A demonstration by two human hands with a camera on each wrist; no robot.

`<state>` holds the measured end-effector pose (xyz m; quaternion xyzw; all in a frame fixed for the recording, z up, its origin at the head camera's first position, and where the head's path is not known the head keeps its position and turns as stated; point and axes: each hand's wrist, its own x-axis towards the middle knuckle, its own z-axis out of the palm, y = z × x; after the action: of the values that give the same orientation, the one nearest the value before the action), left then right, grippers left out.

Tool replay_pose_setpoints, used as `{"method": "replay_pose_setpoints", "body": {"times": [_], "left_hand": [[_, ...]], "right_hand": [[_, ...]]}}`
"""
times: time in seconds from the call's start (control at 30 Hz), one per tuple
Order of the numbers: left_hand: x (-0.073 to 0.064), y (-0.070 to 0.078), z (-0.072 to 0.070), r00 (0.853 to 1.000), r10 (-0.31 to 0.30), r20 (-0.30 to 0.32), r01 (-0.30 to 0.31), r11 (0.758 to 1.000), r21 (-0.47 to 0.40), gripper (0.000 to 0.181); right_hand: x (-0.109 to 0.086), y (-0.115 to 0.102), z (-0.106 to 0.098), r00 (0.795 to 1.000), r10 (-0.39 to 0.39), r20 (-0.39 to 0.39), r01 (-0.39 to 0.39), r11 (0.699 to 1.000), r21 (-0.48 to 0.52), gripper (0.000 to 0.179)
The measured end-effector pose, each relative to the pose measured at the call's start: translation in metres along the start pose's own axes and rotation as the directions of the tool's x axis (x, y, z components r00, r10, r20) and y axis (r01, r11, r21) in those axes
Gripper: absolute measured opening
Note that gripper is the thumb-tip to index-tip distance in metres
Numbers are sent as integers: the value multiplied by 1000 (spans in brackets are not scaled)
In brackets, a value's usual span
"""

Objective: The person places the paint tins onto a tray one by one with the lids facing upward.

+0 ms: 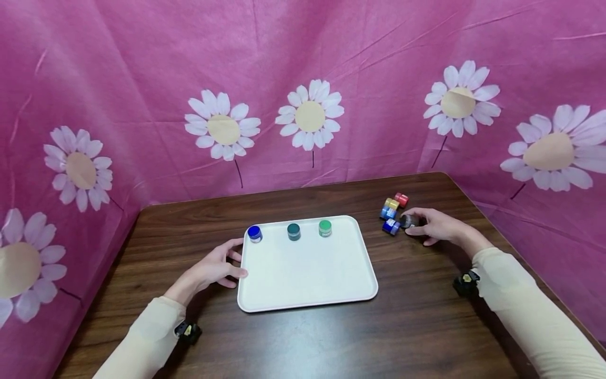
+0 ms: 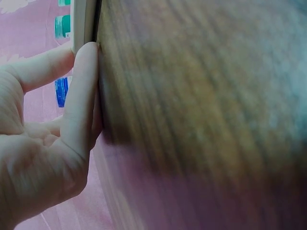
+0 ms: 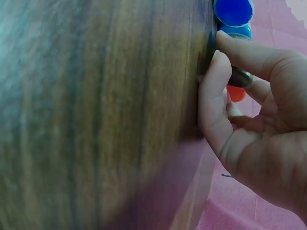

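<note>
At the left edge of the white tray (image 1: pixel 307 271) my left hand (image 1: pixel 215 266) grips the rim, its thumb over the edge; the left wrist view shows its fingertips against the tray's side. Along the tray's far edge stand a dark blue paint jar (image 1: pixel 254 234), a dark green paint jar (image 1: pixel 293 231) and a light green paint jar (image 1: pixel 325 228). Over on the right, my right hand (image 1: pixel 437 226) grips a black paint jar (image 1: pixel 408 221) between thumb and fingers, at table level. Part of that jar is hidden by the fingers in the right wrist view.
Beside the right hand several paint jars lie on their sides: dark blue (image 1: pixel 391 227), light blue (image 1: pixel 388 212), yellow (image 1: pixel 391 203) and red (image 1: pixel 401 199). The brown wooden table (image 1: pixel 303 342) meets a pink flowered cloth (image 1: pixel 369 126) at the back and sides.
</note>
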<state>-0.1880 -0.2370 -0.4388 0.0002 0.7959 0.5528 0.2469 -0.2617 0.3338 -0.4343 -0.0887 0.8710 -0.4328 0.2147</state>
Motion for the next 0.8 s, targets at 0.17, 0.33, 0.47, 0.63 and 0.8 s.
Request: {"method": "replay_pose_setpoints", "body": {"times": [0.17, 0.33, 0.47, 0.63, 0.8], "left_hand": [[-1, 1, -2, 1000, 1, -9, -1, 1000, 1, 92], [-2, -1, -2, 1000, 6, -7, -6, 1000, -2, 91], [-3, -3, 0, 1000, 22, 0, -22, 1000, -2, 91], [-2, -2, 1, 1000, 18, -9, -18, 1000, 1, 91], [-1, 0, 1, 1000, 8, -7, -8, 1000, 5, 91]], "right_hand": [[1, -4, -2, 1000, -3, -4, 3, 1000, 9, 51], [2, -11, -2, 999, -27, -21, 27, 1000, 1, 50], [2, -20, 0, 996, -89, -26, 89, 996, 18, 50], [1, -38, 6, 984, -176, -42, 177, 984, 14, 53], [3, -54, 14, 975, -217, -38, 219, 974, 60, 51]]}}
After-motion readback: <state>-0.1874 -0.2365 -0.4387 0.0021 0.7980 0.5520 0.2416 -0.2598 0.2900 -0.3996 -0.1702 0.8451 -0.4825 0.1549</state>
